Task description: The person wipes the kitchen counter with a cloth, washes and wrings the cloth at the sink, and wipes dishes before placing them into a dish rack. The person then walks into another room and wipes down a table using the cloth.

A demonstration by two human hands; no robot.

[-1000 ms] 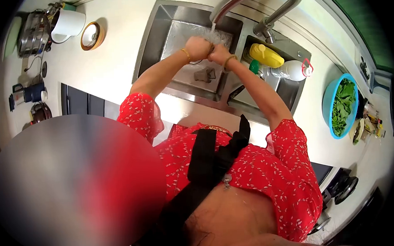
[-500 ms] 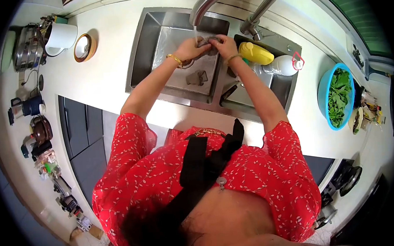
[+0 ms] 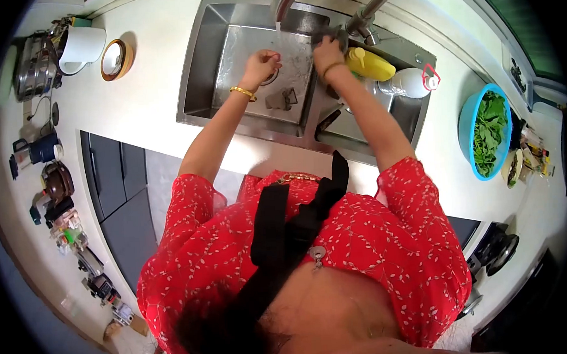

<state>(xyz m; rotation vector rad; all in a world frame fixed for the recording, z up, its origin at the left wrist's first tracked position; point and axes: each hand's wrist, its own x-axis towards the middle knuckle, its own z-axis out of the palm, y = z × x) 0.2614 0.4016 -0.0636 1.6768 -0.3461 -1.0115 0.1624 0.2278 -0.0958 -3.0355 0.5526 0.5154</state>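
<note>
Water runs from the curved faucet (image 3: 282, 5) into the larger basin of the steel sink (image 3: 198, 98). Over that basin is my left hand (image 3: 263, 67), its fingers curled together near the drain; whatever they may hold is too small to make out. My right hand (image 3: 327, 53) grips a dark grey cloth-like item (image 3: 329, 32) at the divider between the basins, near the faucet base. A small grey-brown piece (image 3: 281, 100) lies on the basin floor, below my left hand. Beside my right hand sits a yellow bottle (image 3: 370, 64).
A white jug with a red handle (image 3: 412, 83) lies by the smaller basin. At the right, a blue bowl (image 3: 465, 131) holds leafy greens. On the left counter are a small wooden-rimmed bowl (image 3: 126, 60) and a white mug (image 3: 83, 48).
My hands, together under the water before, have moved apart. The right has gone right and up with the dark item, while the left has drawn slightly left.
</note>
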